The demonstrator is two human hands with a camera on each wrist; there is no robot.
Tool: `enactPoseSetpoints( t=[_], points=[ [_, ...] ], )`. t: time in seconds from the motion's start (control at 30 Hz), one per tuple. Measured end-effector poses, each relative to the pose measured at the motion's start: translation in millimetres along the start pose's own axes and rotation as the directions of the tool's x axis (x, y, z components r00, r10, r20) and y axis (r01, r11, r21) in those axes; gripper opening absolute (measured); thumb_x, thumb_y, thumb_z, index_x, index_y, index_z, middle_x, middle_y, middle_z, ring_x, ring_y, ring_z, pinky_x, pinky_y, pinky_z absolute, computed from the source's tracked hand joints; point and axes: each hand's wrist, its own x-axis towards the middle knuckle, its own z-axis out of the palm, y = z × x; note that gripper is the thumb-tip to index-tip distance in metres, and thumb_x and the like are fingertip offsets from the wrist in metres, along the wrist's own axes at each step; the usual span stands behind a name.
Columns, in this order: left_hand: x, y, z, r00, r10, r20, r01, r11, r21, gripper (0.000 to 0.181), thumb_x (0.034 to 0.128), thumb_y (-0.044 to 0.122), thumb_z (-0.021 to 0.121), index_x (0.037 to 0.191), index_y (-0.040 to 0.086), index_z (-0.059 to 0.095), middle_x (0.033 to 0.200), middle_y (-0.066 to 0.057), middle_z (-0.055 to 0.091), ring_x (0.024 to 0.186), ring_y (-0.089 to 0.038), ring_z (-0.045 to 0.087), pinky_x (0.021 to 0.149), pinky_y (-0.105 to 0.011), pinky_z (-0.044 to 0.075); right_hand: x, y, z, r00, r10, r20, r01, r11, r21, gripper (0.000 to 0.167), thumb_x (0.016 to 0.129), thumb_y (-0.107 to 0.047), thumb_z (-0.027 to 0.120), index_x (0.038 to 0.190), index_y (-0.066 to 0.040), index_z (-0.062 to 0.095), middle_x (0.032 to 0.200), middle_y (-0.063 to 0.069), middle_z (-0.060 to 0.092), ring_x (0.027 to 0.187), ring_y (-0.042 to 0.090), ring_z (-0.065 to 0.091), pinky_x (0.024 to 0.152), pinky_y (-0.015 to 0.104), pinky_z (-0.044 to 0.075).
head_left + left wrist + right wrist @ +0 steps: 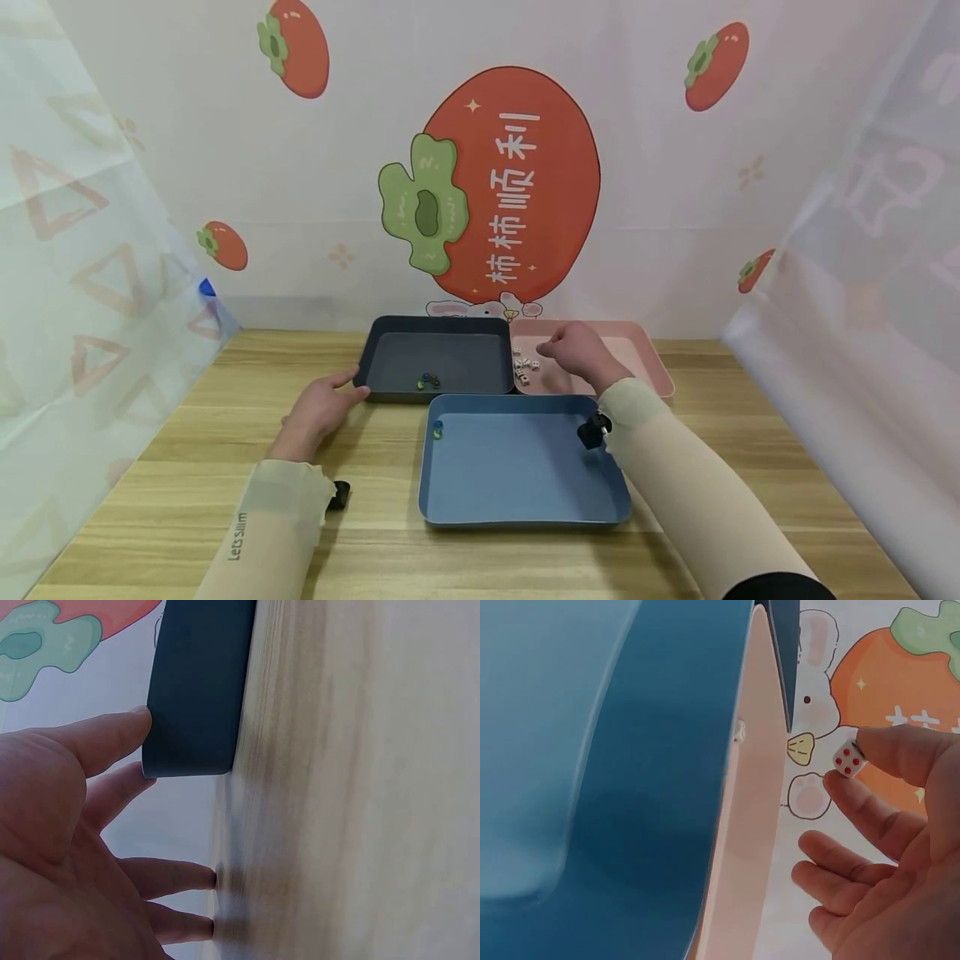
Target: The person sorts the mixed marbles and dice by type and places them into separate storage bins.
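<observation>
My right hand is above the pink tray, pinching a white die with red pips between thumb and index finger; its other fingers are loosely bent. Several white dice lie at the pink tray's left side. With fairly straight fingers, my left hand touches the near-left corner of the dark grey tray with thumb and index finger. Its other fingers spread down to the table. Several small dark and greenish marbles lie near the front of the dark tray.
In front of both trays stands a blue tray, with a few small blue and yellow-green marbles at its upper left. All trays sit on a wooden table. A printed cloth hangs behind, with more cloth at both sides.
</observation>
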Motion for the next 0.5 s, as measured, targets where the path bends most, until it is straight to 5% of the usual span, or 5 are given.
enactPoseSetpoints(
  t=[0.5],
  points=[
    [0.6, -0.7, 0.5, 1.0, -0.006, -0.003, 0.006, 1.0, 0.01, 0.069, 0.0985, 0.055, 0.054, 0.158, 0.027, 0.033, 0.16, -0.022, 0.022, 0.142, -0.054, 0.011, 0.089, -0.088, -0.005, 2.0, 6.5, 2.7, 0.998, 0.027, -0.052, -0.029, 0.999, -0.033, 0.053, 0.099, -0.035, 0.062, 0.054, -0.012, 0.046, 0.05, 0.0, 0.034, 0.047, 0.019, 0.037, 0.053, 0.034, 0.036]
  ],
)
